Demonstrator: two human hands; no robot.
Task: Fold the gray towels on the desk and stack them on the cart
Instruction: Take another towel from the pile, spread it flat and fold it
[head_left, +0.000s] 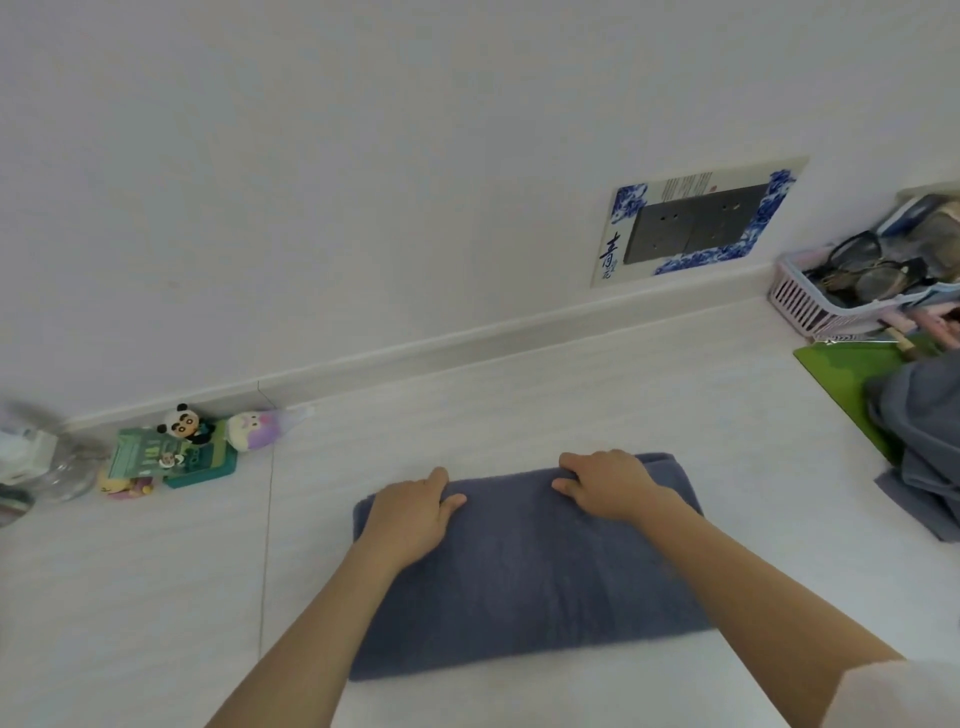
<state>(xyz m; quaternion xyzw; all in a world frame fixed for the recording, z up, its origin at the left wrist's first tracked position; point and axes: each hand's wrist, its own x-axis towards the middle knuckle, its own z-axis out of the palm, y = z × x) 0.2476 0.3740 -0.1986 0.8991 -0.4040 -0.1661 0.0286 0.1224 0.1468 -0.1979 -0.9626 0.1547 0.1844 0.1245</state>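
Head cam: gray towel (524, 571) lies folded on the desk (571, 395), dead center. Left hand (410, 514) and right hand (608, 488) curl their fingers over its 12 o'clock edge, probably squaring that fold. More gray towels (924, 447) are heaped at 3 o'clock, toy figures (182, 447) at 9. Can't see the cart.

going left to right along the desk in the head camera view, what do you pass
Glass jar → panda toy → purple plush toy → left hand on the folded gray towel → right hand on the same towel → green mat → pile of unfolded gray towels.
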